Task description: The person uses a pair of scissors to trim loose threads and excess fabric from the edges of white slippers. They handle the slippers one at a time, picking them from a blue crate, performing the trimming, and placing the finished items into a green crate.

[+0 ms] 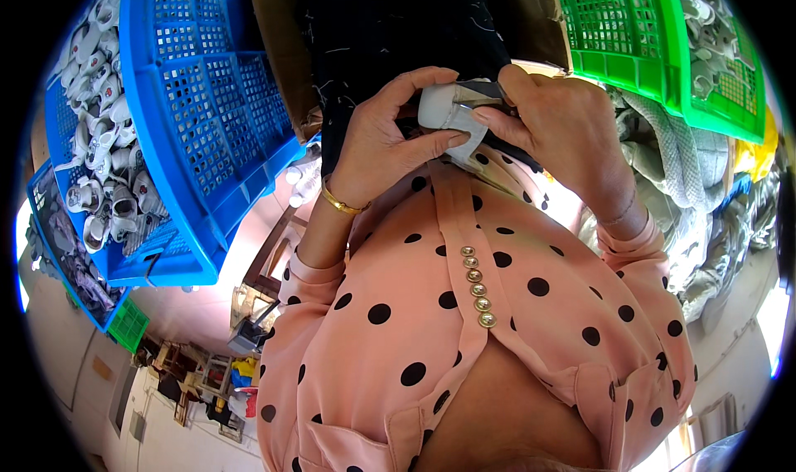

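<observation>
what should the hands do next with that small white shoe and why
Probably keep the left hand steady while the right hand works its dark tool along the white shoe: both hands already pinch it, tool at its top edge.

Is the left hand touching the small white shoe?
Touching. The head view shows the left hand with its thumb pressed under the small white shoe and a finger curled over its top; the right hand grips the other side.

A pale grey-white shoe piece was noted at upper centre. Pink fabric with black polka dots was recorded below. A blue crate was seen upper left, a green crate upper right.
</observation>
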Available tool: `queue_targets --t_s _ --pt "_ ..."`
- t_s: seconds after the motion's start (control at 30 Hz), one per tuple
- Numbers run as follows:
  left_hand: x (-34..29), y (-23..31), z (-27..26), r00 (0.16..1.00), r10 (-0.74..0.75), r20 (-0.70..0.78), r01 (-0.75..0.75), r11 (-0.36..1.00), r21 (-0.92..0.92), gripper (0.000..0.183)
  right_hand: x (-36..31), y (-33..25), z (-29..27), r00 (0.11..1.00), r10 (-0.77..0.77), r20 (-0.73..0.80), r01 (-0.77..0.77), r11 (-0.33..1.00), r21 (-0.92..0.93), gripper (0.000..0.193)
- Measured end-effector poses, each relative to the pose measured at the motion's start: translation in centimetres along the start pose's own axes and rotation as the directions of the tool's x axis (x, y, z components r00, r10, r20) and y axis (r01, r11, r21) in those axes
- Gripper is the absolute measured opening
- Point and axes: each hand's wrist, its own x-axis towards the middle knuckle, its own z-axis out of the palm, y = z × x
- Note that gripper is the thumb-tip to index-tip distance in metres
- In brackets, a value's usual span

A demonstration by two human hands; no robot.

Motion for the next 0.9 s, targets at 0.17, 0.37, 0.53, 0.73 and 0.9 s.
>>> queue_targets --t_s 0.17,0.37,0.53,0.73,0.9 --pt "0.0 0.3 0.3 1.000 -0.020 0.015 0.020 0.999 -0.027 0.060 0.4 -0.1 0.7 1.000 0.021 0.003 -0.021 0.996 0.088 0.040" --pt "-0.4 0.5 0.1 0.996 -0.042 0.082 0.046 0.998 -0.050 0.063 1.0 1.9 2.1 0.908 0.194 0.371 -0.374 -0.024 0.927 0.043" --pt "0.1 1.4 0.3 0.997 0.065 0.028 -0.068 0.990 0.127 0.049 1.3 1.5 1.0 0.917 0.276 0.289 -0.342 0.168 0.925 0.046" --pt "1.2 1.2 0.6 0.952 0.286 -0.108 -0.254 0.937 0.239 0.020 0.1 2.2 2.8 0.957 0.285 0.059 -0.236 0.641 0.731 0.046" --pt "1.8 2.1 0.5 0.928 0.357 -0.109 -0.283 0.864 0.415 0.006 -1.3 2.4 2.7 0.988 0.153 -0.019 -0.129 0.886 0.446 0.045"
